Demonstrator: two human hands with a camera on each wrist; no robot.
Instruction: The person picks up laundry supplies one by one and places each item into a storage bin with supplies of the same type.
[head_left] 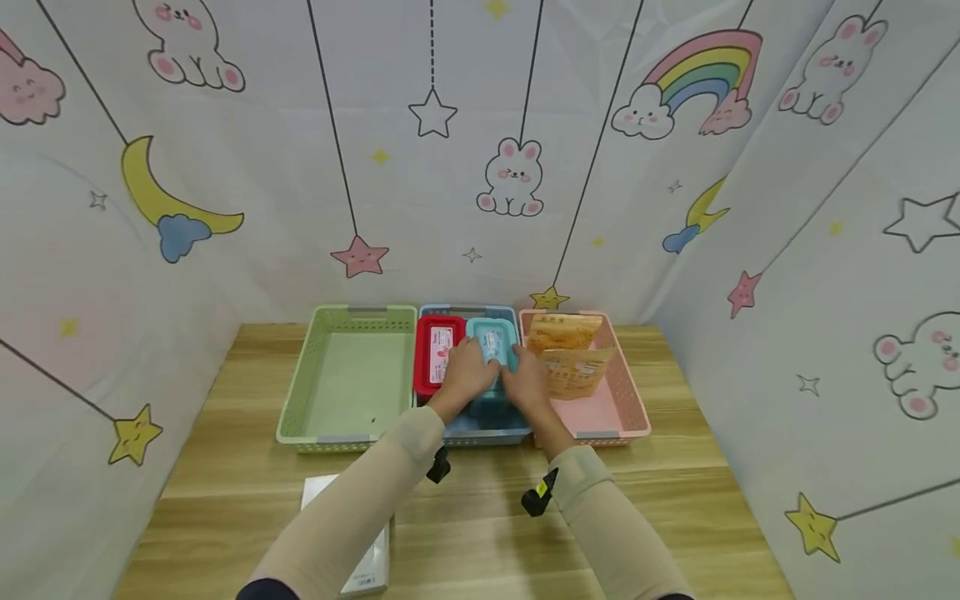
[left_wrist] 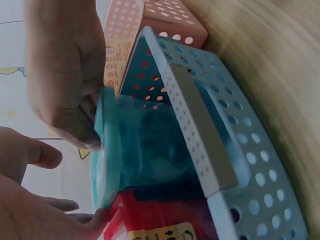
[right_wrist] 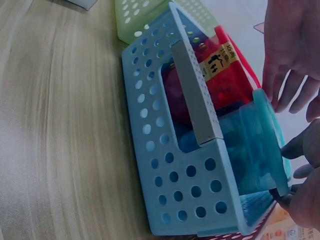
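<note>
A teal lidded box (head_left: 491,350) stands in the blue basket (head_left: 487,435), to the right of a red box (head_left: 437,354). My left hand (head_left: 467,375) lies against the teal box's left side with fairly straight fingers. My right hand (head_left: 525,383) grips its right edge. In the left wrist view the right hand (left_wrist: 65,75) curls over the rim of the teal lid (left_wrist: 105,150), and the left hand (left_wrist: 30,200) touches the lid from below. The right wrist view shows the right hand's fingertips (right_wrist: 300,200) on the lid edge (right_wrist: 270,140) and the left hand (right_wrist: 290,55) above it.
A green basket (head_left: 292,408) sits left of the blue one. On the right, a pink basket (head_left: 633,408) holds orange packets (head_left: 570,354). A white box (head_left: 371,567) lies on the wooden table (head_left: 675,500) near the front. Printed curtains close in on three sides.
</note>
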